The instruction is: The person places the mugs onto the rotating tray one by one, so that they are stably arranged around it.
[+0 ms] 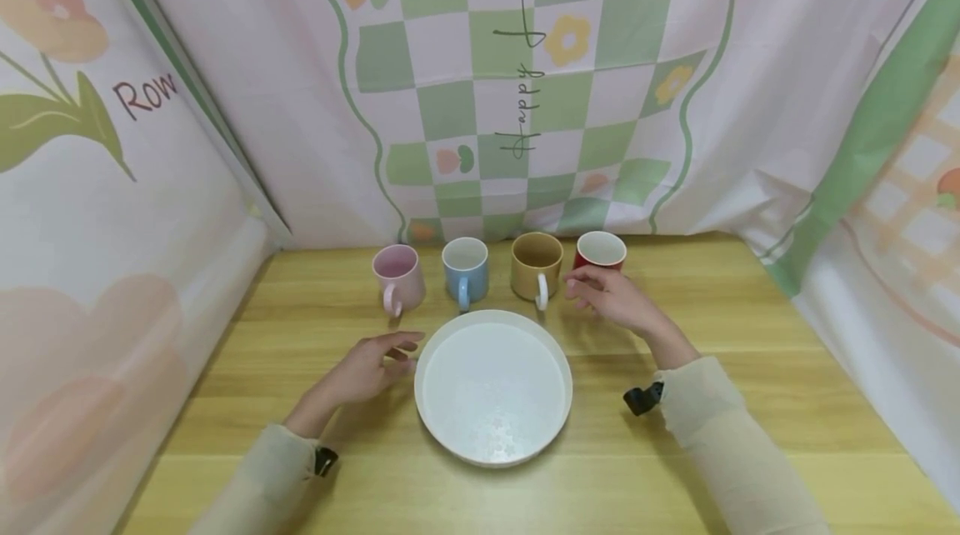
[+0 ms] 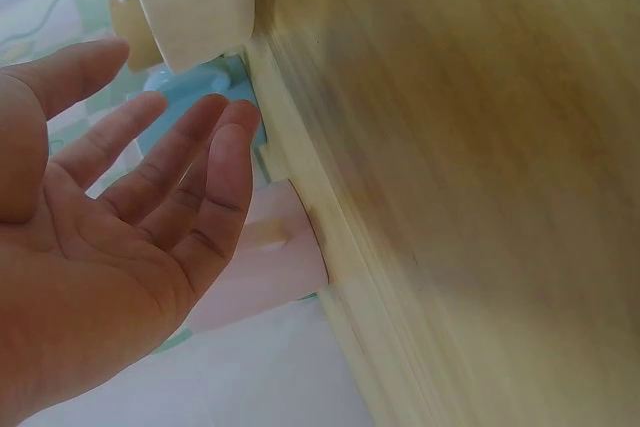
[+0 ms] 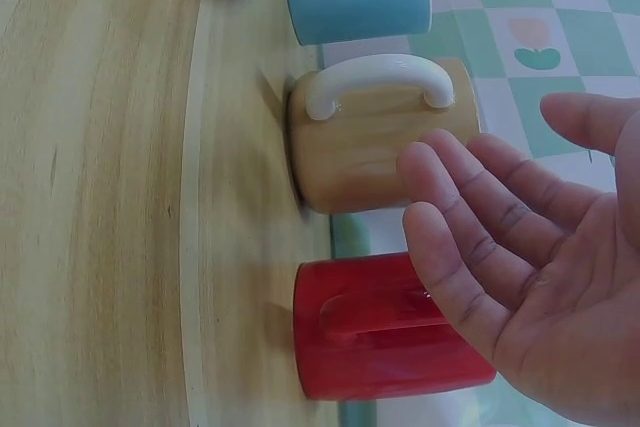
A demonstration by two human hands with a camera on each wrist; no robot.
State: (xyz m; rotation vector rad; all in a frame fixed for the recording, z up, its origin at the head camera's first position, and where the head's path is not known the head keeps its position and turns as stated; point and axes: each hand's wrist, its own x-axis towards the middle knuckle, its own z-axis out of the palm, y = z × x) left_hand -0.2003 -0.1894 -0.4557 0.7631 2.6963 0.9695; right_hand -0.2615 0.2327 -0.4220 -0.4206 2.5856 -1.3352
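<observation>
Four mugs are not counted here; along the back of the table stand a pink mug (image 1: pixel 400 278), a blue mug (image 1: pixel 467 270), a tan mug (image 1: pixel 534 268) with a white handle, and a red mug (image 3: pixel 390 327). In front of them lies a round white tray (image 1: pixel 495 389). My left hand (image 1: pixel 367 367) hovers beside the tray's left rim, fingers relaxed, holding nothing. In the left wrist view its palm faces the pink mug. My right hand (image 1: pixel 615 299) is in front of the red mug, partly hiding it in the head view, its fingers loosely bent and empty.
A wooden table (image 1: pixel 360 485) carries everything. Printed curtains hang behind it, with a checkered back curtain (image 1: pixel 495 102) close behind the mugs. Side curtains flank the table on the left (image 1: pixel 90 310) and right.
</observation>
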